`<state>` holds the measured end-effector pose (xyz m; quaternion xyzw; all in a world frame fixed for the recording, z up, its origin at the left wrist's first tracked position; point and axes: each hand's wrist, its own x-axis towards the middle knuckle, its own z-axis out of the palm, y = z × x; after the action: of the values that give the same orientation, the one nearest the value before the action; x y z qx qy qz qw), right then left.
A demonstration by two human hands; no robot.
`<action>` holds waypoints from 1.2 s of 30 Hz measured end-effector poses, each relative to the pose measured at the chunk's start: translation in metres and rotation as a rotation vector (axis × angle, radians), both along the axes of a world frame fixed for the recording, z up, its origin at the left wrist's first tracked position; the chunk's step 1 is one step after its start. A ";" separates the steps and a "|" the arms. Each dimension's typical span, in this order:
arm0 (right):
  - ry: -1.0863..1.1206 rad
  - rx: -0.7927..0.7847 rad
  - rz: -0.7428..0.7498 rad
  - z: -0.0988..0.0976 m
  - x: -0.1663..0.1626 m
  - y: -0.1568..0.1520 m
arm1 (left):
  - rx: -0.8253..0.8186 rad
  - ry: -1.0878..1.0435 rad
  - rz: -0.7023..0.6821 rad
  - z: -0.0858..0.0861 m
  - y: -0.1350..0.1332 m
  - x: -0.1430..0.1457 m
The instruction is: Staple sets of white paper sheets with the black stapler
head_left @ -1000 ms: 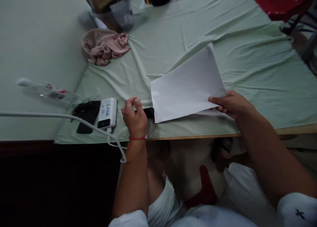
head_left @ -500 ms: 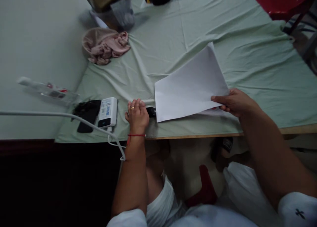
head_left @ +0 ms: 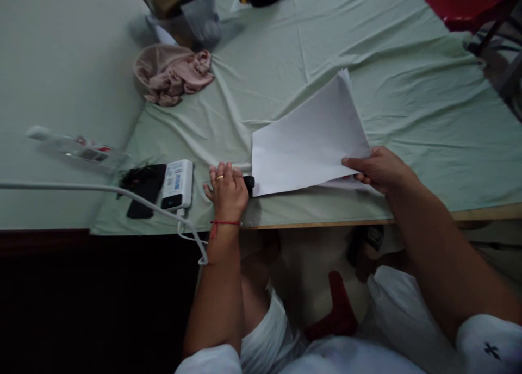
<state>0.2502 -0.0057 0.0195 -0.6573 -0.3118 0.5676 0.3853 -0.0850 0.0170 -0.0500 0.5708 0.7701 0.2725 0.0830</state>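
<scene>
My right hand [head_left: 377, 168] pinches the right edge of a few sheets of white paper [head_left: 305, 140], thumb on top and fingers beneath. The sheets slant up from the table, and their far corners fan slightly apart. At their left edge is the front end of a black stapler [head_left: 248, 185], touching or nearly touching the paper. My left hand [head_left: 228, 189] lies over the stapler with the palm down and covers most of it. A ring and a red wrist string show on that hand.
Left of my left hand lie a white power bank [head_left: 178, 184] with a cable [head_left: 122, 191] and a black phone [head_left: 147, 192]. A clear bottle [head_left: 85, 148] is farther left. Behind are a pink cloth [head_left: 175, 75] and a bin-like container [head_left: 196, 23]; a red chair [head_left: 468, 4] stands right.
My right hand has shifted the paper slightly left, closer to the stapler. The far corners have fanned apart a little. My left hand has barely moved, its fingers a bit more spread.
</scene>
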 end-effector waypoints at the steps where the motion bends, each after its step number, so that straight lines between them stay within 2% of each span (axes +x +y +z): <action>1: 0.003 0.001 0.001 -0.001 0.001 0.001 | -0.007 0.026 -0.024 0.002 -0.002 0.001; 6: 0.033 0.047 0.023 -0.007 0.002 0.004 | -0.050 0.135 -0.131 0.013 -0.014 0.011; 12: -0.076 0.232 0.015 -0.021 0.002 0.005 | -0.035 0.133 -0.043 0.011 -0.011 0.016; 16: -0.151 0.323 -0.023 -0.021 0.012 0.006 | 0.109 0.088 0.040 0.013 -0.006 0.011; 19: -0.067 0.369 -0.114 -0.018 0.029 0.007 | 0.314 -0.020 -0.029 0.024 -0.009 0.016; 21: 0.027 0.395 -0.181 -0.017 0.042 0.007 | 0.419 -0.176 -0.134 0.032 -0.013 0.026; 23: 0.079 0.410 -0.233 -0.016 0.053 0.007 | 0.451 -0.377 -0.214 0.036 -0.016 0.040; 27: 0.094 0.403 -0.275 -0.017 0.065 0.006 | 0.320 -0.750 -0.216 0.035 -0.015 0.065; 30: 0.153 0.411 -0.272 -0.019 0.066 0.006 | 0.196 -0.935 -0.254 0.033 -0.011 0.073; 33: 0.177 0.406 -0.224 -0.024 0.068 0.008 | 0.138 -0.881 -0.351 0.031 -0.011 0.076; 36: 0.054 0.350 -0.179 -0.033 0.073 0.012 | 0.129 -0.712 -0.310 0.027 -0.009 0.077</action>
<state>0.3230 0.0067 -0.0140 -0.5897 -0.3359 0.4857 0.5509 -0.0079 0.0075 -0.0233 0.5540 0.5792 0.4856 0.3491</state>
